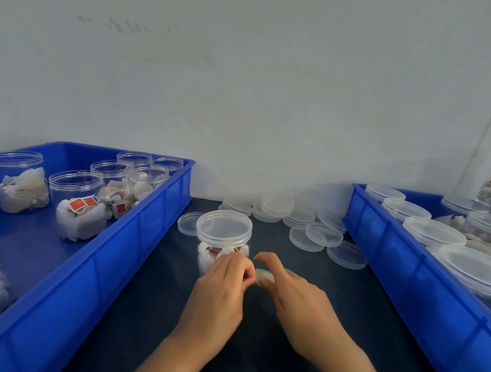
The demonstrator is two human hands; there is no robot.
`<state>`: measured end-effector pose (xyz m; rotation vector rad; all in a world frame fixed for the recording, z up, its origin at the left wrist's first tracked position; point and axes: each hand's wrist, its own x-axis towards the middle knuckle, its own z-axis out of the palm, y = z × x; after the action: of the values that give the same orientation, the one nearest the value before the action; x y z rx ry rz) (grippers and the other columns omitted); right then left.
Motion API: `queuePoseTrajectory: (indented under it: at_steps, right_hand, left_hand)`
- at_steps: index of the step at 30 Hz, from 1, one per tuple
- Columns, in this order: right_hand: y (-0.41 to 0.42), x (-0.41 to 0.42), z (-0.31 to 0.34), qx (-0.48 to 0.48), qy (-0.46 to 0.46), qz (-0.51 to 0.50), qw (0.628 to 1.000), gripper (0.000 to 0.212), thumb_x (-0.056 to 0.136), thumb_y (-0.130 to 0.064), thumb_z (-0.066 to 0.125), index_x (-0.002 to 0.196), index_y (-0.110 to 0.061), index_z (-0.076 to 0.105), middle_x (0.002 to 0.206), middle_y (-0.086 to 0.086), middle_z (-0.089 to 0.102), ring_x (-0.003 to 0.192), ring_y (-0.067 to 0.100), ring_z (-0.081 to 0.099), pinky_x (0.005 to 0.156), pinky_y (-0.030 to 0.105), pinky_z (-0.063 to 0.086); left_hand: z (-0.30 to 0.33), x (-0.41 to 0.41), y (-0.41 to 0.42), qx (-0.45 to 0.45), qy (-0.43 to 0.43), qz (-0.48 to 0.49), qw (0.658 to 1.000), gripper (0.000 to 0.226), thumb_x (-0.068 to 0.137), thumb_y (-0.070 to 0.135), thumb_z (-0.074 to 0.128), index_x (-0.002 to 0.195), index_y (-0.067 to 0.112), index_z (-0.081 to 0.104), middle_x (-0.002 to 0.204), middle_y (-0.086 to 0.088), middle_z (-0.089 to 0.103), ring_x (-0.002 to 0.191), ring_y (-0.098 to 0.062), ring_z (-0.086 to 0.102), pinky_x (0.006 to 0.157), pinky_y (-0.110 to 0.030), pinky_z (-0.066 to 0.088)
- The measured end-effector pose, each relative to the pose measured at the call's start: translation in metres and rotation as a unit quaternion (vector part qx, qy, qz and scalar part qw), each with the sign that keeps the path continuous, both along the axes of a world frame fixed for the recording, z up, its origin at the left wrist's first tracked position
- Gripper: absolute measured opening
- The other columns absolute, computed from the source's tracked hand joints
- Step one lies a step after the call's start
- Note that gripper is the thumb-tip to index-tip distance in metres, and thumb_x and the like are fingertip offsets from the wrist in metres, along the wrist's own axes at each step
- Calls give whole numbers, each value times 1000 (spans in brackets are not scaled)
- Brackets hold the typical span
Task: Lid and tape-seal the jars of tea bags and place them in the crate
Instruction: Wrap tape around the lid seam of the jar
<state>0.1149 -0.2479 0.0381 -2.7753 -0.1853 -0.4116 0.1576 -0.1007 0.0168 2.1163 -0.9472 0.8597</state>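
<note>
A clear jar of tea bags (pixel 223 237) with its lid on stands on the dark table between two blue crates. Just in front of it, my left hand (pixel 221 289) pinches the end of a strip of clear tape. A small roll of clear tape (pixel 264 276) sits in my right hand (pixel 291 301), thumb and curled fingers around it. Both hands meet right of the jar's lower part. The left crate (pixel 134 236) holds several open jars of tea bags (pixel 78 205). The right crate (pixel 402 268) holds several lidded jars (pixel 434 233).
Loose clear lids (pixel 316 235) lie singly and in stacks on the table behind the jar, near the white wall. One lid (pixel 188 224) lies just left of the jar. The dark table surface (pixel 146 310) runs between the crates.
</note>
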Motion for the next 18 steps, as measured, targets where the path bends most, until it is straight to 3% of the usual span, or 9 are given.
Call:
queuePoseTrajectory:
  at_steps: [2, 5, 8, 10, 13, 15, 18]
  right_hand:
    - [-1, 1, -1, -29, 14, -17, 999, 31, 101, -27, 36, 123, -46, 26, 84, -10, 55, 76, 15, 57, 67, 32, 48]
    - [-4, 2, 0, 78, 36, -27, 996, 16, 101, -28, 38, 105, -41, 47, 76, -10, 62, 66, 7, 53, 65, 27, 46]
    - [-2, 3, 0, 160, -4, -49, 986, 19, 99, -27, 43, 86, -32, 54, 77, -12, 65, 68, 5, 53, 59, 18, 40]
    - [-1, 2, 0, 169, -38, -71, 982, 21, 98, -26, 45, 80, -30, 54, 80, -12, 65, 72, 2, 53, 56, 14, 37]
    - [-1, 1, 6, 171, -73, -79, 979, 19, 96, -23, 48, 80, -29, 56, 81, -11, 64, 72, 0, 53, 56, 13, 38]
    - [1, -2, 10, 152, -101, -73, 981, 16, 95, -22, 50, 82, -26, 58, 79, -8, 62, 77, 5, 56, 62, 17, 42]
    - [7, -4, 15, 100, -139, -77, 982, 17, 97, -25, 49, 81, -25, 56, 79, -6, 59, 76, 11, 52, 68, 28, 45]
  left_hand:
    - [0, 0, -2, 10, -18, 3, 1000, 19, 76, -3, 76, 80, 8, 60, 78, 0, 61, 68, -15, 58, 50, -34, 53]
    - [1, 2, -1, -6, -73, 19, 997, 17, 74, 9, 80, 80, 9, 64, 78, 1, 62, 68, -13, 60, 50, -28, 53]
    - [4, 8, 7, -109, -92, 72, 987, 43, 74, 35, 72, 105, 9, 57, 100, -2, 56, 87, -9, 54, 71, -19, 48]
    - [4, 15, 14, -197, -39, 96, 975, 73, 68, 46, 73, 122, 6, 46, 121, -7, 45, 108, -11, 44, 85, -15, 41]
    - [-1, 27, 14, -270, 170, 36, 947, 107, 54, 49, 81, 139, 14, 25, 139, 1, 33, 127, -10, 37, 98, -14, 31]
    - [-5, 35, 10, -274, 275, -22, 921, 109, 56, 32, 88, 139, 30, 17, 136, 5, 39, 128, -11, 42, 95, -16, 33]
    - [-10, 40, 9, -258, 267, -29, 928, 100, 59, 25, 90, 132, 37, 24, 125, 15, 49, 120, -7, 50, 89, -16, 40]
